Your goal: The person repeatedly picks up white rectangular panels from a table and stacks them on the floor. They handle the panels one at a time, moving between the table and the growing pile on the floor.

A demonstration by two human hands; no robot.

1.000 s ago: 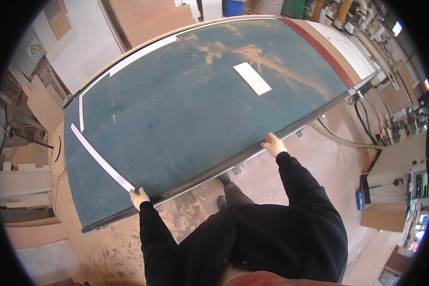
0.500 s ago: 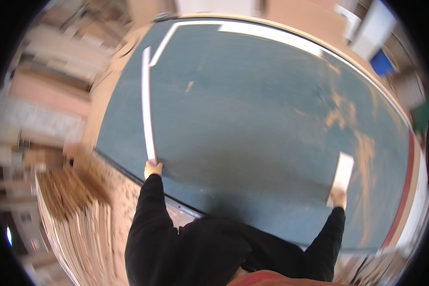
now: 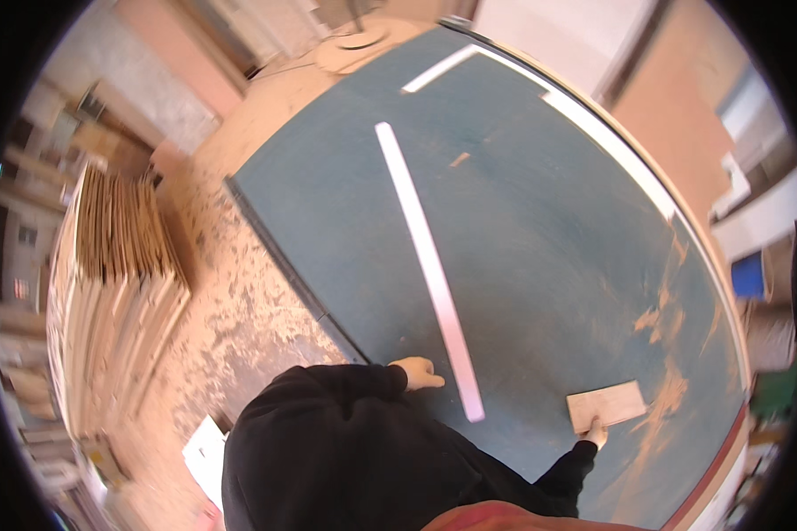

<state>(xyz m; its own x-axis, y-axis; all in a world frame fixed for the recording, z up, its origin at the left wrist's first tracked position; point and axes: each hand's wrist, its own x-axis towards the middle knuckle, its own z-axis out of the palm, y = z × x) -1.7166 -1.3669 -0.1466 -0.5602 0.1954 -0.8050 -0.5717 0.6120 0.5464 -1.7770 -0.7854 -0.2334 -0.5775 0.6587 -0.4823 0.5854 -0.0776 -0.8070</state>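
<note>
On the large blue-green tabletop (image 3: 328, 239) lies a long, narrow pale strip (image 3: 428, 265), slanting from the far left toward me. Just left of its near end is my left hand (image 3: 419, 373), empty, with its fingers stretched out and apart from the strip. My right hand (image 3: 596, 432) grips a short rectangular wooden board (image 3: 607, 404) by its near edge, thumb on top. The board is low over the table or resting on it; I cannot tell which.
White strips (image 3: 611, 146) run along the table's far edge, and a shorter one (image 3: 440, 68) angles off at the far corner. Sawdust (image 3: 664, 389) streaks the right side. A stack of thin boards (image 3: 124, 265) stands on the littered floor (image 3: 239, 292) at left.
My left hand has let go of the long strip, which now lies on the table. My right hand has turned the short board crosswise. The whole view has swung toward the left.
</note>
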